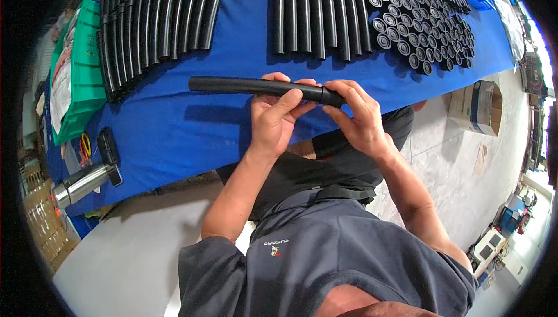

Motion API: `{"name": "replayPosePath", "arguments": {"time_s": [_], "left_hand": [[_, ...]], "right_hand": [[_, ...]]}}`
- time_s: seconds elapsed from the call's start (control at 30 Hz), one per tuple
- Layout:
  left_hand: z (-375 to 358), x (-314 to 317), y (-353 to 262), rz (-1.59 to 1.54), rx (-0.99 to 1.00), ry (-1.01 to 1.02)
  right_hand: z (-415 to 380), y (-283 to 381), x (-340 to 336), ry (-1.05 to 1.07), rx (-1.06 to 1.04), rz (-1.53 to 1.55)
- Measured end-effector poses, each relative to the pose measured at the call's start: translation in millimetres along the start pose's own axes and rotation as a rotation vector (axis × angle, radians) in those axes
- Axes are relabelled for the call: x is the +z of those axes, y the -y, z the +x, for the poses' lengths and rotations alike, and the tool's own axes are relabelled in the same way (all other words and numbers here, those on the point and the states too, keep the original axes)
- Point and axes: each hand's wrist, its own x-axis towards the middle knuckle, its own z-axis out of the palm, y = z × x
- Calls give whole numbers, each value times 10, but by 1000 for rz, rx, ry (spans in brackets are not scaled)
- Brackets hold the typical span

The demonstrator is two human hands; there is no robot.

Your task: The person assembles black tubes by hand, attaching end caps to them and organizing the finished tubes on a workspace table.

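A black tube point(232, 85) lies crosswise in front of me, held over the near part of the blue cloth. My left hand point(272, 122) is closed around its middle, thumb along the near side and fingers on the far side. At the tube's right end sits a slightly wider black end cap point(332, 97). The fingers and thumb of my right hand point(361, 116) pinch this cap, covering part of it. The tube's left end sticks out well past my left hand.
Several black tubes lie in rows at the back left point(168, 20) and back middle point(317, 14) of the blue-covered table point(232, 136). Many round black caps point(415, 26) cluster at right. A green crate point(87, 72), steel flask point(84, 184) and cardboard box point(476, 107) are around.
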Motion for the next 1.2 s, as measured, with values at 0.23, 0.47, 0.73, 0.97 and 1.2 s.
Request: {"name": "replayPosePath", "arguments": {"time_s": [0.23,0.47,0.73,0.97,1.2], "left_hand": [[3,-6,-29,-69,-15,28],[-8,-116,-47,42,11,116],[-35,-398,-470,-110,60,144],[-51,-386,-437,-83,71,87],[-97,-244,-428,-17,84,-5]], "right_hand": [[22,-6,-17,13,22,53],[84,37,33,98,552,588],[152,-75,277,18,466,692],[143,-145,308,30,442,633],[173,-190,355,-80,38,231]]}}
